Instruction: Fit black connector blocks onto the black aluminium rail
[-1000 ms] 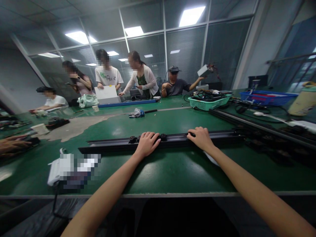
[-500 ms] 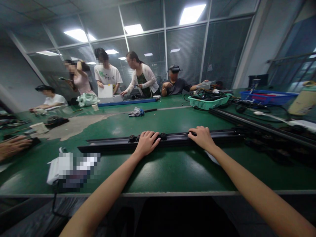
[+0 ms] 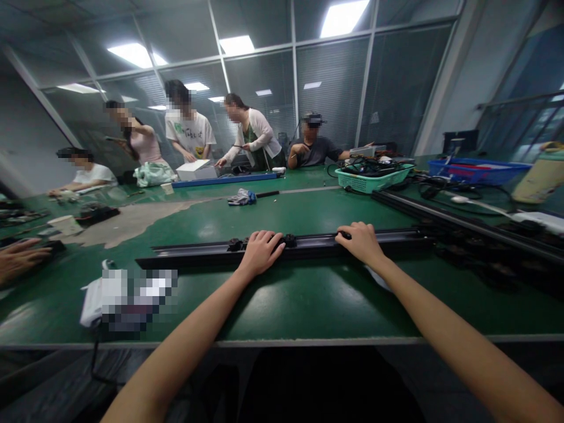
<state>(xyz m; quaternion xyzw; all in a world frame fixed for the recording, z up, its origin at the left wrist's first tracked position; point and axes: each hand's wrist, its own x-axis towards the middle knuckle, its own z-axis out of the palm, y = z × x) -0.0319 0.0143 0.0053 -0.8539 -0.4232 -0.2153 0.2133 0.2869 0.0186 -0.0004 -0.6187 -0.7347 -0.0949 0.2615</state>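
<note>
Head view: the left hand [image 3: 261,254] and right hand [image 3: 360,244] lie palm-down, well apart, on a long black rail [image 3: 198,254] running across the green desk [image 3: 308,308]. Fingers curve over it; whether either grip is squeezing or only resting cannot be told.

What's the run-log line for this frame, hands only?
left hand: on black rail, beside black clips | right hand: on same rail | under rail: green bench mat

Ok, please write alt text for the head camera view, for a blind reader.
The left hand and right hand rest on a long black rail on a green workbench. Farther away are a person in a white T-shirt and a green basket of cables.
</note>
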